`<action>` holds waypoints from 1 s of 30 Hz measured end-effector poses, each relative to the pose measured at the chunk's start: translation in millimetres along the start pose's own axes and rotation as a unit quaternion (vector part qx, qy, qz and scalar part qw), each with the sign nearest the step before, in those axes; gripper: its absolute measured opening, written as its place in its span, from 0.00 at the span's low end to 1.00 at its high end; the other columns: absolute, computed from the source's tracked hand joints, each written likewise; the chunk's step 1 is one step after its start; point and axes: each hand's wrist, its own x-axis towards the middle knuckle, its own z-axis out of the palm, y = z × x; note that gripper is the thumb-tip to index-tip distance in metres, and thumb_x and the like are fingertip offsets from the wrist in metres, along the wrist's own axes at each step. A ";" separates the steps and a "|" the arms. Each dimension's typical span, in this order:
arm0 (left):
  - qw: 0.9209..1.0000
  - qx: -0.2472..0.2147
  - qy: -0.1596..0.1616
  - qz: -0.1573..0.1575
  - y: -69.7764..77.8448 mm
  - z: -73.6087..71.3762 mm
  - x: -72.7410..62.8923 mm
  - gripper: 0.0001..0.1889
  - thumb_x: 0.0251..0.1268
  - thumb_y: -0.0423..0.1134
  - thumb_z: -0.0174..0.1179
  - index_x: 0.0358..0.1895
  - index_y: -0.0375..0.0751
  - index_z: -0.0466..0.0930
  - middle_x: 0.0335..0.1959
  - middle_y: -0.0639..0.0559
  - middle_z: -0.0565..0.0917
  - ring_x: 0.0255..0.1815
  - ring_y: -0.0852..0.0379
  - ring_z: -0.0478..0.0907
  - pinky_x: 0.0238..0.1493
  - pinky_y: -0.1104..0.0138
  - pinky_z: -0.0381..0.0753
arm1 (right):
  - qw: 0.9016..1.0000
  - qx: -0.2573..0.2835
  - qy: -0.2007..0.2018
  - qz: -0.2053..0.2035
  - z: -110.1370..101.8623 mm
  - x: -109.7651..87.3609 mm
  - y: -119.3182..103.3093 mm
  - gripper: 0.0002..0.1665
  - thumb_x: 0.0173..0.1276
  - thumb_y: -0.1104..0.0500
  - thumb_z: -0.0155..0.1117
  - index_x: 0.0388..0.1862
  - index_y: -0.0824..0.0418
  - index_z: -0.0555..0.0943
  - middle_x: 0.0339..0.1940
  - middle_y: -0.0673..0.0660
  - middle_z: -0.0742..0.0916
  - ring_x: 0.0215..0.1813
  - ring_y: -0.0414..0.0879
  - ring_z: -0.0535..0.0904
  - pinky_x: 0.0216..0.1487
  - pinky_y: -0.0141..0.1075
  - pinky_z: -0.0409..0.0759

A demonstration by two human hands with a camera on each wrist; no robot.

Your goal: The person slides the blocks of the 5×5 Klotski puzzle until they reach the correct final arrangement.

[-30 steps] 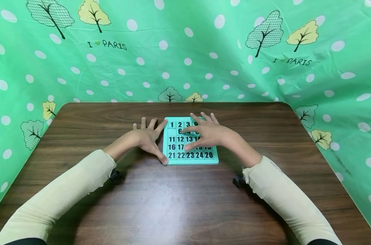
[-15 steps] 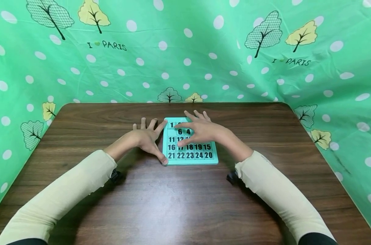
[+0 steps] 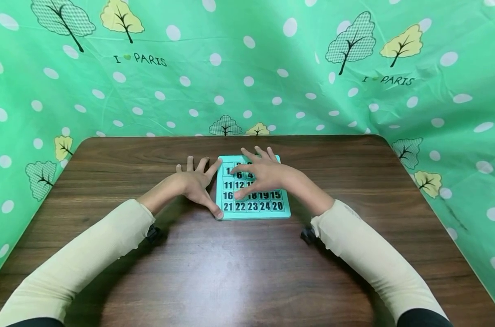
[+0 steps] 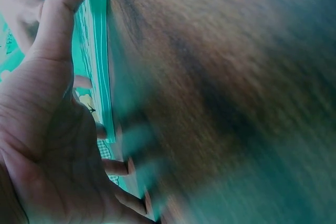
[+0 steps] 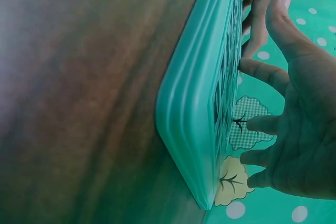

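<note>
A turquoise sliding number puzzle [image 3: 286, 212] lies flat on the table, its tiles printed with black numerals. My left hand [image 3: 194, 184] spreads along its left side, thumb at the near corner and index finger at the far corner, fingers straight. Over the board, my right hand [image 3: 268, 175] has its fingers spread, the index fingertip on the tile numbered 1 [image 3: 228, 171]. That tile sits lower than its row. The right hand hides several tiles at the upper right. In the right wrist view, the index finger [image 5: 265, 72] reaches the board's top face.
The brown wood-grain table [image 3: 231, 272] extends around the puzzle on all sides. Behind it and at both sides hangs a green polka-dot cloth [image 3: 247, 54] printed with trees. Each wrist carries a small black camera mount [image 3: 309, 236].
My right hand has moved left across the puzzle to the tile numbered 1. That tile has slid a little toward me, out of the top row. My left hand has stayed in place.
</note>
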 end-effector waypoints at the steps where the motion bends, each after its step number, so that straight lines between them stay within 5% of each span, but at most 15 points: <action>1: 1.000 -0.001 0.000 0.002 -0.4 0.2 0.0 0.96 0.24 0.96 0.73 0.94 0.64 0.18 0.97 0.36 0.30 0.91 0.12 0.23 0.82 0.14 0.37 | 1.000 -0.003 -0.001 -0.004 0.7 -1.7 -0.9 0.49 0.71 0.19 0.70 0.87 0.32 0.74 0.99 0.61 0.46 0.97 0.75 0.34 0.91 0.75 0.28; 9: 1.000 -0.011 -0.009 0.007 2.3 -4.6 -5.0 0.95 0.28 0.94 0.75 0.94 0.63 0.18 0.97 0.36 0.30 0.91 0.13 0.23 0.83 0.15 0.37 | 1.000 0.022 0.003 -0.017 6.2 -14.1 0.2 0.51 0.71 0.20 0.72 0.89 0.32 0.71 0.99 0.60 0.44 0.97 0.73 0.32 0.90 0.76 0.27; 18: 0.999 -0.027 -0.008 0.015 3.0 -8.0 -9.3 0.96 0.24 0.95 0.75 0.94 0.64 0.18 0.96 0.35 0.30 0.91 0.13 0.22 0.82 0.14 0.36 | 0.999 0.029 0.024 0.026 6.3 -20.9 20.0 0.52 0.71 0.22 0.72 0.90 0.33 0.70 0.99 0.63 0.41 0.96 0.75 0.31 0.90 0.76 0.27; 30: 0.999 -0.018 0.005 0.027 4.2 -10.9 -16.0 0.91 0.39 0.85 0.81 0.95 0.56 0.23 0.96 0.32 0.32 0.90 0.11 0.26 0.82 0.14 0.40 | 0.999 0.021 0.021 0.035 3.5 -12.8 19.0 0.52 0.70 0.19 0.71 0.88 0.32 0.71 0.99 0.62 0.42 0.96 0.76 0.31 0.89 0.78 0.26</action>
